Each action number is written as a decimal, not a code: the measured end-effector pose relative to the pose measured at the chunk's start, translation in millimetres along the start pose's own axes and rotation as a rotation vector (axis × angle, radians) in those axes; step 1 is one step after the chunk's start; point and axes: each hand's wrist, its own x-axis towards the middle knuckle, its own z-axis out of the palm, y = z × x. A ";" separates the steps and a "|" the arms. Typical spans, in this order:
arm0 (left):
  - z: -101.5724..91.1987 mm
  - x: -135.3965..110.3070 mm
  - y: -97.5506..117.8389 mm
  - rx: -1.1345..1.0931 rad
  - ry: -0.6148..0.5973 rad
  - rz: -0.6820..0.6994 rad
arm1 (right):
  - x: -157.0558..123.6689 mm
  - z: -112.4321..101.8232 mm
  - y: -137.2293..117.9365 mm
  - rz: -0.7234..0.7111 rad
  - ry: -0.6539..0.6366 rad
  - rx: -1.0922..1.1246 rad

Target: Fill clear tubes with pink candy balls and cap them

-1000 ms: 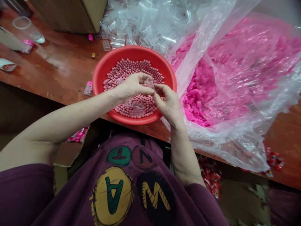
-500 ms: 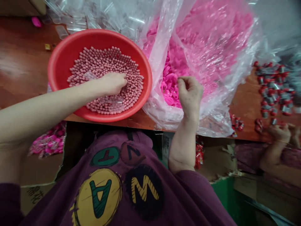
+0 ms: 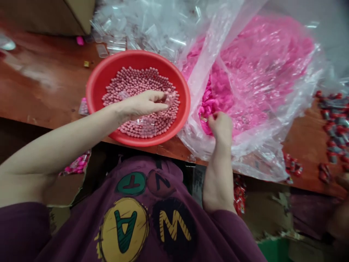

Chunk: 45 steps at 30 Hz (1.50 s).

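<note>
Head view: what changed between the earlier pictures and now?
The right hand moved from beside the left hand, over the red bowl, rightward to the pink pieces in the clear bag. The left hand stayed over the bowl, seemingly gripping a clear tube.

Purple shirt (image 3: 151, 234), short sleeves (image 3: 24, 223); letters (image 3: 124, 247) in coloured circles (image 3: 109, 231), apparently printed.

Red round plastic basin (image 3: 95, 78) on brown wooden tabletop (image 3: 58, 103), small round pink beads (image 3: 131, 82) inside. Left hand (image 3: 148, 103) over basin, fingers around small clear plastic tube (image 3: 170, 97), blurry. Right of basin: clear plastic bag (image 3: 203, 71) of bright-pink plastic pieces (image 3: 208, 102); right hand (image 3: 222, 125) at its opening, fingers curled, contents hidden. Behind basin: heap of clear plastic containers (image 3: 147, 27). Just left of basin: small clear pink-capped jar (image 3: 83, 107). Far right of basin: small red-and-grey items (image 3: 336, 127).
</note>
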 end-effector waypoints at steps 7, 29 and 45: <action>6.1 -44.2 -7.8 -0.578 0.151 -0.221 | -5.1 -24.5 -40.8 0.012 0.065 0.414; 21.4 -57.1 -29.2 -0.882 0.291 -0.076 | -47.7 32.8 -199.8 -0.320 -0.345 0.555; 21.7 -58.5 -30.6 -0.878 0.299 -0.058 | -44.1 28.7 -203.6 -0.696 -0.264 0.471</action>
